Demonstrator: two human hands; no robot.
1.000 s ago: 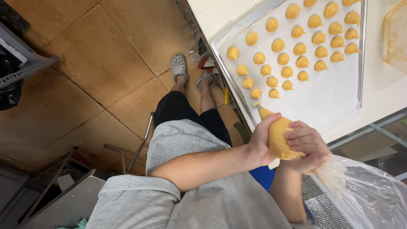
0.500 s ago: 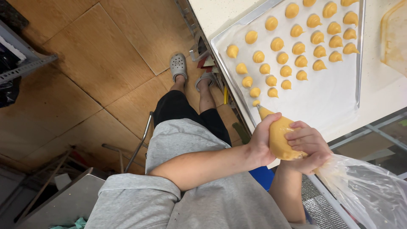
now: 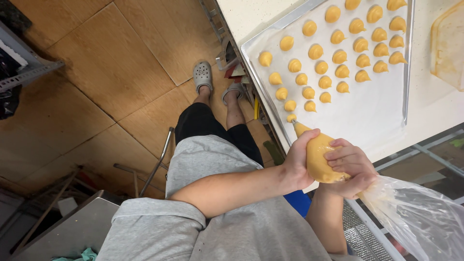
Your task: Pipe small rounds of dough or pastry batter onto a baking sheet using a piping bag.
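Both hands are on the clear plastic piping bag filled with yellow-orange dough. Left hand wraps the full lower part of the bag from the side, fingers closed around it. Right hand grips the twisted top of the filled part, fingers curled tight over it; the empty slack of the bag trails off toward the lower right.

Change versus a second ago: little in the grip, both hands hold the same way. The nozzle tip has come down near the near-left corner of the flat metal baking tray lined with white paper, and a small fresh yellow dough mound now sits right at the tip, below the end of the left-most column. It looks smaller than its neighbours, so probably mid-squeeze, though the tip hides part of it and I can't be sure it touches.

Meaning: the rows of piped yellow dough mounds are growing toward the near edge of the tray, one deposit at a time. The near-right part of the paper is bare.

The tray lies on the pale speckled table, its left long side close to the table's left edge. A translucent plastic container with an orange smear sits at the right, just beside the tray. Below: tan floor tiles, grey clogs.
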